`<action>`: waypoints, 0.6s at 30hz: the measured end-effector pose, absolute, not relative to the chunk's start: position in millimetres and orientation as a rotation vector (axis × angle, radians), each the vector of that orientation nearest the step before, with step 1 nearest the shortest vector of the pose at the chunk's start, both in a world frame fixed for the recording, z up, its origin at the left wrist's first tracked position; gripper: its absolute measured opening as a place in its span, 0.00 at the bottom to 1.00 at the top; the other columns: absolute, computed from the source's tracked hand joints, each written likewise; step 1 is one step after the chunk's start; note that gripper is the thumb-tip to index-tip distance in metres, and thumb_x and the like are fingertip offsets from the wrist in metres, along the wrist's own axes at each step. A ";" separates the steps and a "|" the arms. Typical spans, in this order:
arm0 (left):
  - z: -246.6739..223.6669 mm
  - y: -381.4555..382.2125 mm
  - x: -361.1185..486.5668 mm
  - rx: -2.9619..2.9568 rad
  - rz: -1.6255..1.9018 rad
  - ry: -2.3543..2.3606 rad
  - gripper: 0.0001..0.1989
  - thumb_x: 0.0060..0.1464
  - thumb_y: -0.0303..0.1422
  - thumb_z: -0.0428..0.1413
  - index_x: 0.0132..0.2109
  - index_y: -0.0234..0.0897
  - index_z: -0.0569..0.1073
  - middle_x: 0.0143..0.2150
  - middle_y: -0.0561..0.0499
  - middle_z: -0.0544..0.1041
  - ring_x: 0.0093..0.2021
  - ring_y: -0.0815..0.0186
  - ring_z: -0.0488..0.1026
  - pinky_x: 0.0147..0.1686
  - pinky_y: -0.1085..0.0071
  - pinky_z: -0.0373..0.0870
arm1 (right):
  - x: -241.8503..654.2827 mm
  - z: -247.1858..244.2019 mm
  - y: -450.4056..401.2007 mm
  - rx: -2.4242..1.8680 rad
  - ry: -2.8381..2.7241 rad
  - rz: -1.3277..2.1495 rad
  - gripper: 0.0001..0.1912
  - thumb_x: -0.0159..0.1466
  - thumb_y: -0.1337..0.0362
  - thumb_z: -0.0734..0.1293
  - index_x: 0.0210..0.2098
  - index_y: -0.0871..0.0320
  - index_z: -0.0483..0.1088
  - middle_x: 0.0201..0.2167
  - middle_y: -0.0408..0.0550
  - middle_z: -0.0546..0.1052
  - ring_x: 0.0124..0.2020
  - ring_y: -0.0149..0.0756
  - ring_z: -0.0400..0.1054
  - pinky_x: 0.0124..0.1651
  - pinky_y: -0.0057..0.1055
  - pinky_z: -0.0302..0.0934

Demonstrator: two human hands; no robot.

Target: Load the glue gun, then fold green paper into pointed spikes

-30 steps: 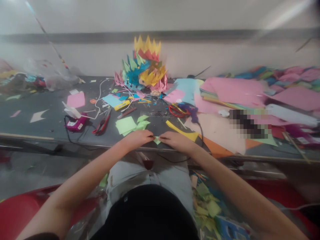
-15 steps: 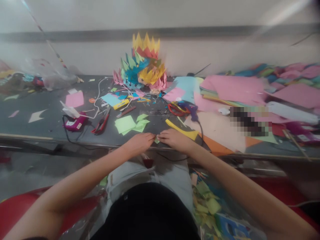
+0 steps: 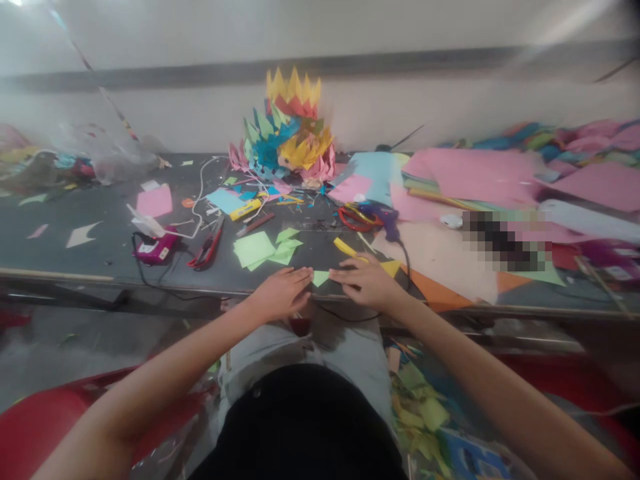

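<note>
A small folded piece of light green paper (image 3: 321, 278) lies at the table's front edge between my two hands. My left hand (image 3: 280, 293) rests its outstretched fingertips on the paper's left end, thumb apart below. From the other side, my right hand (image 3: 367, 283) touches the right corner with a fingertip, its fingers spread. Just behind is a loose pile of light green paper squares (image 3: 255, 250). A yellow paper strip (image 3: 344, 247) runs partly under my right hand.
Red-handled pliers (image 3: 207, 247), a purple box with a cord (image 3: 156, 248) and a yellow cutter (image 3: 245, 210) lie left. A purple glue gun (image 3: 387, 220) and large paper sheets (image 3: 470, 173) lie right. A spiky folded-paper figure (image 3: 290, 140) stands at the back.
My hands have moved slightly apart, uncovering more of the green paper between them. The fingers of my right hand have spread. The view has shifted a little.
</note>
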State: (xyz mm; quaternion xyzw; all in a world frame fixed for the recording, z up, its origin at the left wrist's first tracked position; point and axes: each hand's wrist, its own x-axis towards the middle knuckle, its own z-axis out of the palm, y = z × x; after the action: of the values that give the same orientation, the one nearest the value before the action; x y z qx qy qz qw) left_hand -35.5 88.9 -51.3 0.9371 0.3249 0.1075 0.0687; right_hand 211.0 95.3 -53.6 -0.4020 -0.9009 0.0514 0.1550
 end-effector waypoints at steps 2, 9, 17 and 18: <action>-51.6 89.8 -31.6 2.805 0.366 1.004 0.18 0.62 0.33 0.43 0.55 0.33 0.66 0.58 0.42 0.68 0.57 0.62 0.65 0.56 0.63 0.60 | 211.2 -52.8 94.0 -1.199 -2.537 0.132 0.16 0.59 0.68 0.61 0.43 0.46 0.74 0.42 0.41 0.78 0.46 0.39 0.67 0.55 0.44 0.47; -53.0 95.6 -20.5 2.674 0.505 1.212 0.09 0.58 0.32 0.51 0.43 0.38 0.72 0.45 0.48 0.76 0.44 0.63 0.74 0.43 0.68 0.69 | 186.7 -44.7 95.3 -1.196 -2.528 0.115 0.10 0.62 0.58 0.64 0.38 0.53 0.75 0.37 0.46 0.78 0.42 0.38 0.66 0.52 0.41 0.47; -59.0 93.5 -17.0 2.509 0.672 1.232 0.08 0.59 0.29 0.49 0.38 0.35 0.73 0.42 0.48 0.75 0.43 0.64 0.72 0.46 0.68 0.67 | 181.2 -60.8 98.2 -1.179 -2.342 0.358 0.10 0.63 0.60 0.62 0.32 0.56 0.74 0.36 0.48 0.76 0.38 0.35 0.66 0.43 0.33 0.54; -59.3 93.5 -15.7 2.481 0.706 1.249 0.08 0.58 0.29 0.50 0.38 0.34 0.73 0.42 0.47 0.74 0.43 0.64 0.71 0.46 0.67 0.67 | 180.3 -60.9 97.5 -1.202 -2.314 0.374 0.09 0.63 0.61 0.63 0.32 0.57 0.73 0.35 0.48 0.75 0.38 0.35 0.66 0.42 0.33 0.54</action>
State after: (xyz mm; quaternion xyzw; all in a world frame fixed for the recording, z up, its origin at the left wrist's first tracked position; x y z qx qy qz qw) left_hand -15.7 93.5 -59.3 0.8575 0.4318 0.2438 0.1372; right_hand 180.3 97.5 -60.9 -0.4416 -0.8504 0.1373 0.2510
